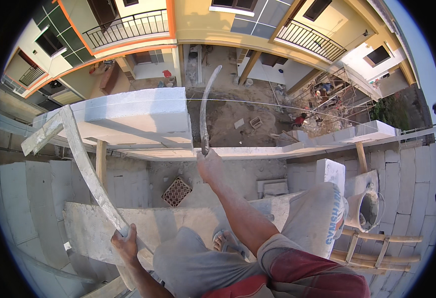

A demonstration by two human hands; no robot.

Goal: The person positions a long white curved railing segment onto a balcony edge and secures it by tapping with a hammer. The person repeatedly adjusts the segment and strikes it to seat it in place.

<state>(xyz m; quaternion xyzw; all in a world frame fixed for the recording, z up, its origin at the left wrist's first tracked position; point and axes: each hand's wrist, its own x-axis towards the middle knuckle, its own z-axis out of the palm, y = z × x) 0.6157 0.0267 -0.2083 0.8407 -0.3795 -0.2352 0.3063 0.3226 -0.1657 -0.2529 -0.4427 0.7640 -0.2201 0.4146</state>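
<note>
My left hand (125,242), at the lower left, is closed round the lower end of a long, pale, mortar-smeared batten (89,174). A short crosspiece (44,133) joins its far end at an angle, close to the left part of the white block wall (138,111). Held out ahead near the middle, my right hand (209,165) grips the near end of a long, narrow, grey-caked blade-like tool (208,107). It points up and away past the end of the raised blocks; its exact kind I cannot make out.
A taut string (257,102) runs above the wall. My sandalled foot (228,242) rests on a plank (173,223). At right are a mortar bucket (369,211), a loose white block (329,172) and a wooden ladder (377,249). A perforated crate (177,192) lies below; scaffolding (334,97) stands beyond.
</note>
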